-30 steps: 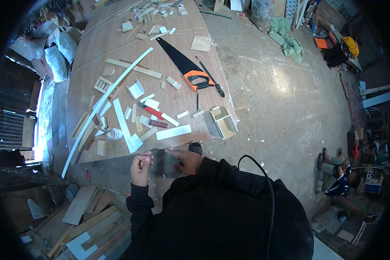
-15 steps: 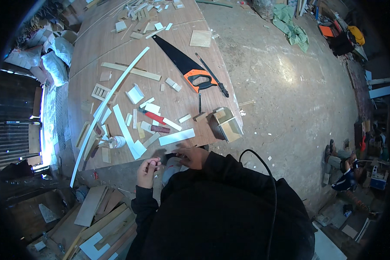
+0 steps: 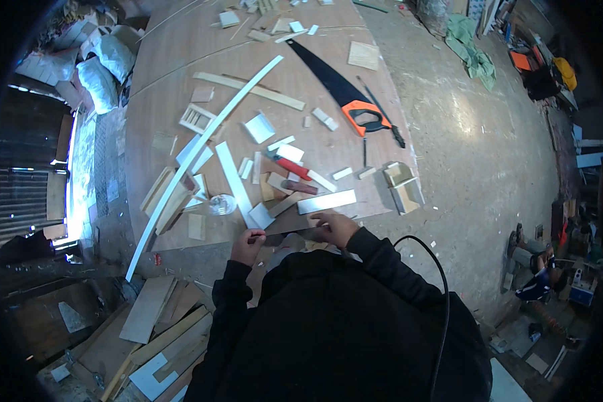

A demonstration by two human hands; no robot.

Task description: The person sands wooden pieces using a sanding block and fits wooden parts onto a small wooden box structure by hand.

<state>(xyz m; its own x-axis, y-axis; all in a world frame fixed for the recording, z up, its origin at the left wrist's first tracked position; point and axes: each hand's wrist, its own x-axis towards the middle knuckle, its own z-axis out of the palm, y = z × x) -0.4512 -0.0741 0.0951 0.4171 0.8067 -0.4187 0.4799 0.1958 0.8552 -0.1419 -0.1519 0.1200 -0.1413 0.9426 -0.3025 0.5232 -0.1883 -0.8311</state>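
Observation:
My left hand (image 3: 248, 247) is at the table's near edge, close to a small pale wooden block (image 3: 261, 216). Its fingers are pinched together, and whatever they may hold is too small to make out. To its right, my right hand (image 3: 338, 229) is just below a flat white strip (image 3: 327, 202). Its fingers point left and look slightly apart, with nothing visible in them. Beyond the hands lie a red-handled knife (image 3: 293, 167), a dark red cylinder (image 3: 300, 187) and a long white strip (image 3: 233, 181).
The wooden table (image 3: 161, 134) also holds an orange-handled saw (image 3: 331, 84), a long thin pale strip (image 3: 204, 161), a clear jar (image 3: 222, 204) and a small wooden box (image 3: 402, 191). Scrap boards (image 3: 147, 311) lie at lower left. Another person (image 3: 536, 275) is far right.
The view has shifted, so the table contents appear further right. My hands are wider apart, and my right hand has moved nearer the flat white strip.

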